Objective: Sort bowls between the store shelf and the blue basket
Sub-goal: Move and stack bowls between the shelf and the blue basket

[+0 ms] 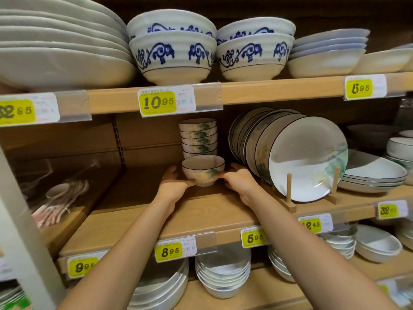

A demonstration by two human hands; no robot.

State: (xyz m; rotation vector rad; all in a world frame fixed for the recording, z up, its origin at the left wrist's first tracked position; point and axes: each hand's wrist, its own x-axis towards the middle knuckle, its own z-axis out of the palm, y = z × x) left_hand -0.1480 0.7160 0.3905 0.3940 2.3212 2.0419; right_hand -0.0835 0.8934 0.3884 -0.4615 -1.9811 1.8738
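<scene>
A small floral bowl (203, 169) with a dark rim stands on the middle wooden shelf (201, 211), in front of a stack of several matching bowls (198, 137). My left hand (176, 183) grips the bowl's left side low down, thumb toward its base. My right hand (240, 179) cups its right side, fingertips touching the wall. Both forearms reach in over the shelf's front edge. The blue basket is not in view.
Floral plates (301, 157) lean in a wooden rack (312, 198) just right of my right hand. Large blue-patterned bowls (172, 52) sit on the shelf above. White bowls (223, 276) fill the shelf below. Spoons (60, 198) lie at the left.
</scene>
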